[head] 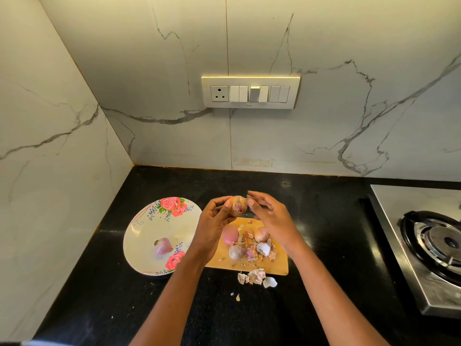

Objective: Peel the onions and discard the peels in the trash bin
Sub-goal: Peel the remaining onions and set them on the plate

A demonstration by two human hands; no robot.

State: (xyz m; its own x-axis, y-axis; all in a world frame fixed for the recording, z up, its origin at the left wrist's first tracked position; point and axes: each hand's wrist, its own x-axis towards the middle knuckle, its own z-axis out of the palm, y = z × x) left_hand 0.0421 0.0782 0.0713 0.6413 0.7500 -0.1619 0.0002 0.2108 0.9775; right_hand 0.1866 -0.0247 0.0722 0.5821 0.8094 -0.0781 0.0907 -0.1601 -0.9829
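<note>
My left hand grips a brown-skinned onion held up above the wooden cutting board. My right hand pinches a bit of skin at the onion's right side. On the board lie a peeled pink onion, two unpeeled onions and a heap of loose peels. More peels lie on the counter in front of the board. A peeled onion sits on the flowered plate at the left.
The black counter meets marble walls at the left and back. A steel gas stove stands at the right edge. A switch panel is on the back wall. No trash bin is in view.
</note>
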